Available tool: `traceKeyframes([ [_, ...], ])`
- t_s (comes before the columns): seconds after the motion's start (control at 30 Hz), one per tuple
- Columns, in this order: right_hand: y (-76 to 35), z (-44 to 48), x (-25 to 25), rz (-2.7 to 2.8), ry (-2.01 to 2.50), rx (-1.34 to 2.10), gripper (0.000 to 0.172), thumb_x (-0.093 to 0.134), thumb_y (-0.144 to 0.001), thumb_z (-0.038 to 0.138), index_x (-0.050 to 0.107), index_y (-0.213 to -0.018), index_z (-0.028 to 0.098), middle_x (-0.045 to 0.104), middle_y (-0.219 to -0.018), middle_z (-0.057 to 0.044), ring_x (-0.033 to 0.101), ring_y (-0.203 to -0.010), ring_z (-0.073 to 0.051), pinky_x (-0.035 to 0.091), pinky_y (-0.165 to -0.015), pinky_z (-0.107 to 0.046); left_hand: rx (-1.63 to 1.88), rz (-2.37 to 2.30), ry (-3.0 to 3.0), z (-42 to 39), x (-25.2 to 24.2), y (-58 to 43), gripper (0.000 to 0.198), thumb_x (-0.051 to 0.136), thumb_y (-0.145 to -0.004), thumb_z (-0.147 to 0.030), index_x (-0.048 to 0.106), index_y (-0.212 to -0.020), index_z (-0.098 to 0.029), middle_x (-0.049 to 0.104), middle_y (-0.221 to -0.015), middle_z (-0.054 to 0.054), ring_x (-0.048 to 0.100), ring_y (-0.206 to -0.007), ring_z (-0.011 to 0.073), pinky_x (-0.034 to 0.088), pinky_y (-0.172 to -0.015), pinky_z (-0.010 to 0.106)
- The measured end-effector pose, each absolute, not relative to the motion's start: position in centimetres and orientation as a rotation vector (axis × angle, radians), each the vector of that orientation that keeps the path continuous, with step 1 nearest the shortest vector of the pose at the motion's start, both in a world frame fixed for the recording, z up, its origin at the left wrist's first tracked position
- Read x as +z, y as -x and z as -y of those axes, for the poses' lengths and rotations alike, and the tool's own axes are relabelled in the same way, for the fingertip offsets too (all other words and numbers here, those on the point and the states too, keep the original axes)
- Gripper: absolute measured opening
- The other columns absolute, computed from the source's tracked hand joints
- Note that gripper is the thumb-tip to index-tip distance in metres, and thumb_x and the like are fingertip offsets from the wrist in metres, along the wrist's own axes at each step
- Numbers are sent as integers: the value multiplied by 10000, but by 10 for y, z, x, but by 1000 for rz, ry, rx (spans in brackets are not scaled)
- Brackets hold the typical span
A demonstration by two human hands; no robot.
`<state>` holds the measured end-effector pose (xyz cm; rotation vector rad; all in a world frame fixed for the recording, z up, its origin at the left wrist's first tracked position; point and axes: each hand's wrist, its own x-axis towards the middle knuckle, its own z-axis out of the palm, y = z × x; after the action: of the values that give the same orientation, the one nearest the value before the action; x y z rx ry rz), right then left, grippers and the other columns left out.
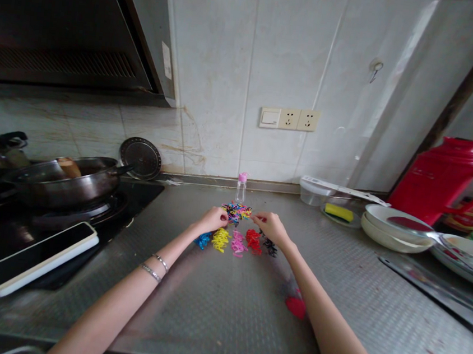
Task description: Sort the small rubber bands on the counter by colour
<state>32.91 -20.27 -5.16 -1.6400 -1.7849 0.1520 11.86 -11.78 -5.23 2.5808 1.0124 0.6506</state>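
Observation:
A mixed heap of small colourful bands (238,211), which look like rubber bands, lies on the metal counter. At its left edge, my left hand (214,218) has its fingers pinched together. My right hand (270,227) pinches at the heap's right edge. What either pinch holds is too small to make out. Nearer to me runs a row of single-colour piles: blue bands (203,240), yellow bands (221,240), pink bands (238,244), red bands (254,241) and black bands (270,247). My left wrist partly hides the blue pile. Behind the heap stands a clear bottle with a pink top (241,186).
On the left, a pan (67,182) sits on the stove, with a phone (33,257) in front. A red object (295,306) lies beside my right forearm. Bowls (395,230), a yellow sponge (338,212), a knife (431,290) and a red thermos (443,182) are at right.

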Motion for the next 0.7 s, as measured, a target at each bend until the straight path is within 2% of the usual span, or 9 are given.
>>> traceKeyframes([
  [0.2, -332, 203, -49, 1768, 1670, 111, 333, 441, -791, 426, 685, -745, 205, 656, -675, -29, 548, -605, -134, 361, -563, -198, 643, -856, -2673, 139, -44, -138, 181, 517, -689, -206, 687, -730, -157, 670, -723, 42, 575, -667, 141, 390, -637, 218],
  [0.7, -333, 208, -40, 1741, 1710, 43, 311, 446, -796, 429, 687, -801, 234, 670, -740, -25, 557, -632, -134, 323, -540, -195, 543, -824, -2874, 183, -41, -157, 186, 529, -735, -284, 673, -814, -196, 650, -829, 61, 586, -744, 163, 404, -656, 232],
])
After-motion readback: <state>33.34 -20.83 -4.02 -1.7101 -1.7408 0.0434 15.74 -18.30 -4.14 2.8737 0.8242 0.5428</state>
